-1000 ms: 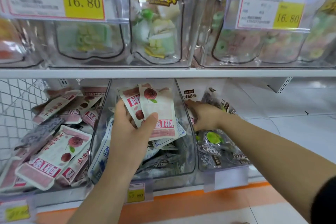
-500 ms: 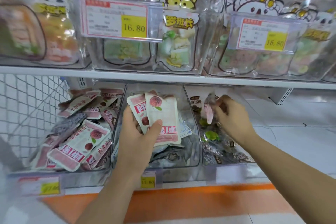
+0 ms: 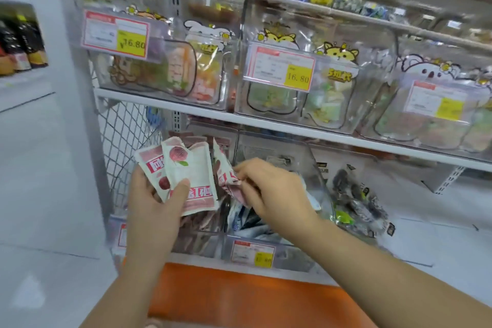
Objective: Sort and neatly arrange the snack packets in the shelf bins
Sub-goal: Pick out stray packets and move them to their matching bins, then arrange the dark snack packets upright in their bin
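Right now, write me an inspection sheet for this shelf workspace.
Surface: white lower shelf, carrying clear bins.
Job's things: two pink-and-white packets in the left grip; one crumpled pink packet in the right grip.
Clutter: dark packets lie heaped on the right.
Grips: left grip holds its packets fanned; right grip pinches its packet.
Cables: nothing seen.
Surroundings: upper bins with 16.80 price tags; wire mesh panel on the left; bottles on a far shelf.

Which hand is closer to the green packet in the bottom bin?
Right. The right hand sits just left of the green packet; the left hand is farther left.
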Motion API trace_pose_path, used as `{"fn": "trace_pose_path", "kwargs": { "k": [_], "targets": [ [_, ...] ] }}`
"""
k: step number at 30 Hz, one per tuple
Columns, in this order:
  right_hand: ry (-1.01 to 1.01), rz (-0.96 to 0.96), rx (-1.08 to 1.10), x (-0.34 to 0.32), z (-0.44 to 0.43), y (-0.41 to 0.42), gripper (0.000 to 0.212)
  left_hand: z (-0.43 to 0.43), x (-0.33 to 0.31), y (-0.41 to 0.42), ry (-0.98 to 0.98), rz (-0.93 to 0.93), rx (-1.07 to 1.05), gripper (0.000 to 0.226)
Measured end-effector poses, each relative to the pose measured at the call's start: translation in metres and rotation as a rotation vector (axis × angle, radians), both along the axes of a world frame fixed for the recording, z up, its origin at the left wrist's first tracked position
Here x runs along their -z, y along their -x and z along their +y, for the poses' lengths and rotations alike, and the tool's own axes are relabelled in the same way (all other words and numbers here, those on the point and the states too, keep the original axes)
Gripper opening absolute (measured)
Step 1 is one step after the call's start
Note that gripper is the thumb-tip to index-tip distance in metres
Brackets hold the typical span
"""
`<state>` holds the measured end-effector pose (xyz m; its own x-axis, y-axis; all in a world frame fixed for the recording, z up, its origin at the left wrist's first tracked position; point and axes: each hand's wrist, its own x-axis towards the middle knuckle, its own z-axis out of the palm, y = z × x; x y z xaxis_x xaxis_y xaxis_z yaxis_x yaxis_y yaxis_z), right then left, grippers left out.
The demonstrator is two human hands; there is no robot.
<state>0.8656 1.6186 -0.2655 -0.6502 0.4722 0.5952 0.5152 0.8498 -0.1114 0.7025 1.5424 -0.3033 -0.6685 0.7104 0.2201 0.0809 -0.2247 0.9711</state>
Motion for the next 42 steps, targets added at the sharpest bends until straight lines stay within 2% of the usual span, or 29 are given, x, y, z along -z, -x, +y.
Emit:
{"fn": "trace_pose_path", "kwargs": {
  "k": [4,7,9,12,16,19,22,27,31,34,38,40,42],
  "targets": [
    [0.008,-0.01,0.081,0.003,0.024,0.046,0.009,0.0,0.006,0.038,0.013,0.028,-0.12,0.043],
    [0.076,-0.08,0.213,0.004,0.052,0.071,0.011,0.008,0.009,0.054,0.06,0.076,-0.149,0.046],
    [0.183,-0.177,0.271,0.005,0.071,0.081,0.022,0.014,0.012,0.061,0.113,0.135,-0.153,0.048],
    [0.242,-0.356,0.303,0.006,0.092,0.082,0.037,0.021,0.017,0.071,0.196,0.236,-0.109,0.055],
    [0.262,-0.624,0.342,0.002,0.103,0.07,0.036,0.026,0.018,0.074,0.238,0.34,-0.049,0.06],
    [0.287,-0.733,0.334,0.002,0.103,0.075,0.043,0.029,0.017,0.073,0.221,0.347,-0.041,0.061],
    [0.406,-0.842,0.338,0.007,0.095,0.086,0.047,0.029,0.018,0.073,0.217,0.399,-0.037,0.06],
    [0.319,-0.979,0.447,0.01,0.082,0.102,0.029,0.023,0.022,0.074,0.194,0.447,-0.028,0.061],
    [0.295,-0.852,0.48,0.009,0.077,0.104,0.017,0.023,0.023,0.071,0.2,0.561,-0.004,0.06],
    [0.407,-0.578,0.429,0.011,0.071,0.092,0.016,0.028,0.022,0.064,0.167,0.704,-0.013,0.062],
    [0.358,-0.181,0.415,0.003,0.05,0.073,0.019,0.04,0.026,0.059,0.127,0.83,0.018,0.062],
    [0.383,0.078,0.411,-0.002,0.045,0.061,0.023,0.045,0.029,0.056,0.153,0.89,0.054,0.061],
    [0.396,0.25,0.384,-0.004,0.043,0.049,0.026,0.051,0.034,0.052,0.193,0.998,0.067,0.068]
  ]
}}
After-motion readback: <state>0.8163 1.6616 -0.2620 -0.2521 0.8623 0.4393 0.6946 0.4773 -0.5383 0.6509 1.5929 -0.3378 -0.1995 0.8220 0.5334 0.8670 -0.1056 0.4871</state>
